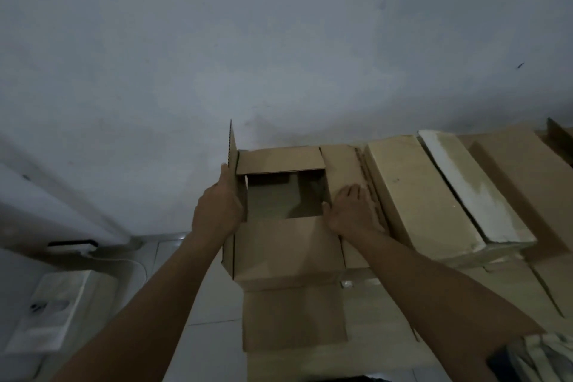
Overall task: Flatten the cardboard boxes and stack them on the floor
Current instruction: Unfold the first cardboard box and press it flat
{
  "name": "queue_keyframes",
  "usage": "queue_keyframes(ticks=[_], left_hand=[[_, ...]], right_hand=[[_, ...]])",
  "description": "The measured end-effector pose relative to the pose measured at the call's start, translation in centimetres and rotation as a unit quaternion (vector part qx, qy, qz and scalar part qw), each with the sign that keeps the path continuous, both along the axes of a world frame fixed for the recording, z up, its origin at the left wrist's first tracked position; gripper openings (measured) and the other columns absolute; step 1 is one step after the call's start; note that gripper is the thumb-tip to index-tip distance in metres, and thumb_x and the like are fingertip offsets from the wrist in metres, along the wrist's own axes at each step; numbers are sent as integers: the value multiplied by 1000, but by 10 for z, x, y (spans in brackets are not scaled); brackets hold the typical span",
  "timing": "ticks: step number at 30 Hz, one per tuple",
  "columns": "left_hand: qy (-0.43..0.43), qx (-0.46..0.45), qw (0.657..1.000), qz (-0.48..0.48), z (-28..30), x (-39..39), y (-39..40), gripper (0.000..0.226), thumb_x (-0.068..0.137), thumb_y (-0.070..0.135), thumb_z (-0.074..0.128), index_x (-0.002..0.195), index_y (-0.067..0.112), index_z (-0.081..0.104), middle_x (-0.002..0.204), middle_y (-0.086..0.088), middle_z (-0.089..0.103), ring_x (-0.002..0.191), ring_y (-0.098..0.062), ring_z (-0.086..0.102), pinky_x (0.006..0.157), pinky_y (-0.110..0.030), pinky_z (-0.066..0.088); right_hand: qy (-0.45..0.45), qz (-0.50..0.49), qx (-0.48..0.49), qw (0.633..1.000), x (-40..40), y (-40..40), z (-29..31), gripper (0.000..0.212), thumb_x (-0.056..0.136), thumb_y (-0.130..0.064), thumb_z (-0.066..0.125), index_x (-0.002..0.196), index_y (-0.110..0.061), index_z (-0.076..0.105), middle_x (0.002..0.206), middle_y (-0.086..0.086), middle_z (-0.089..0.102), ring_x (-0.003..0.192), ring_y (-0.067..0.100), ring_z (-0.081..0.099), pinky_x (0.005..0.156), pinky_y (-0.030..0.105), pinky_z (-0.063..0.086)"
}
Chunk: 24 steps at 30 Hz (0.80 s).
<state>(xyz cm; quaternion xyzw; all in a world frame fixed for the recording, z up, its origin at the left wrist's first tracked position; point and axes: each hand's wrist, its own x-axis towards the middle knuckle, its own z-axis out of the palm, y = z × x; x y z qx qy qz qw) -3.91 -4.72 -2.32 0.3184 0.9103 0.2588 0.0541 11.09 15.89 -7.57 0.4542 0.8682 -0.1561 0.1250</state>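
An open brown cardboard box [288,254] stands in front of me, its top flaps spread and its dark inside showing. My left hand [217,208] grips the upright left flap [232,149], thumb side against the cardboard. My right hand [353,211] lies flat, fingers spread, on the right flap [341,164], pressing it outward. The near flap hangs down toward me over the box's front.
Long pale cardboard boxes [418,195] lie side by side to the right, one with a white strip [465,186]. A grey wall [279,40] rises just behind. A white pipe [46,201] and a pale package [52,310] sit on the tiled floor at left.
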Motion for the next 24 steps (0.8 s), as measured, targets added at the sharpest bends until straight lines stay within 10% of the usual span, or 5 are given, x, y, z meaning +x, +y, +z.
queue_keyframes(ticks=[8,14,18,24], left_hand=[[8,-38,999,15,-6,-23,-6,76,94,-2,49,157,5,6,77,-13,57,62,-23,54,56,-37,47],[14,-170,977,125,-13,-21,-6,85,97,23,51,155,5,-9,138,-24,39,104,-35,56,75,-41,46],[26,-259,954,146,-33,-26,-15,100,92,60,45,153,1,-8,161,-19,0,146,-40,14,112,-57,27],[-134,-213,952,177,-66,-26,8,123,79,83,43,154,-1,-7,163,-20,-10,150,-35,-8,120,-55,8]], right_hand=[[87,-108,-70,988,-16,5,-18,64,100,-24,49,153,0,22,159,16,26,141,35,34,107,42,39],[103,-110,-81,985,-16,15,-38,45,99,-30,49,136,-4,42,138,18,49,121,39,54,92,43,48],[170,-120,-119,971,-14,23,-52,50,100,-29,48,142,-3,38,145,23,40,131,40,42,104,44,40],[231,-131,-167,949,-7,19,-60,67,104,-28,42,158,-6,9,166,13,9,153,28,7,123,40,10]])
